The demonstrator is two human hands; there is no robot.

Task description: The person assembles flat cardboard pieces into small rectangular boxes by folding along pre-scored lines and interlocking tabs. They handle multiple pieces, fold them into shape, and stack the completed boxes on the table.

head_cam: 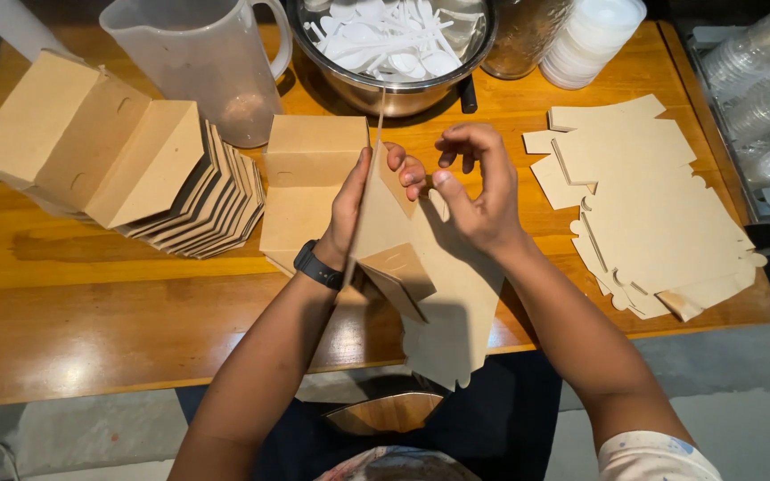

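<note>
Standing between both hands' grip, cardboard box blank (421,267) held upright.

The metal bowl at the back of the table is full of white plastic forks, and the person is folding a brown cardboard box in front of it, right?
Not quite: the head view shows white plastic spoons in the metal bowl, not forks. The rest holds: both hands, left hand and right hand, fold a brown cardboard box in front of it.

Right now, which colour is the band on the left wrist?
Black. The wristband shows best in the head view, beside the brown cardboard box.
</note>
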